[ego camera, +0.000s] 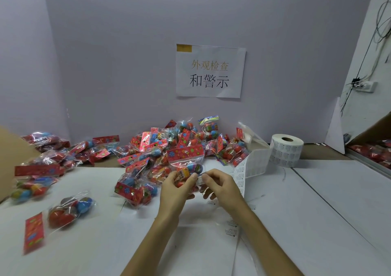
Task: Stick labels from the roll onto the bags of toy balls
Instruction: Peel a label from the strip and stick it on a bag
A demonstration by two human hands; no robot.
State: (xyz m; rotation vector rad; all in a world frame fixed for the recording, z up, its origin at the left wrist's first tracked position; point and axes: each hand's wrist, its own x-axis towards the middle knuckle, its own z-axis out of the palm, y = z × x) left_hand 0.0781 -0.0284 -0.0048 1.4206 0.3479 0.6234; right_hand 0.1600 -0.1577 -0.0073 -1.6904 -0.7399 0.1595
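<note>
At mid-table, before the heap (160,146): sticking a label (200,180).
Gripping the bag of toy balls (186,163) above the white sheet (105,244), left hand (175,183) curled round it; pinching the label against its lower front between right hand (219,185) thumb and forefinger. With the roll (285,151) well off to the right. Might wrinkle or sit crooked over slack film, or cling to a fingertip on release.
</note>
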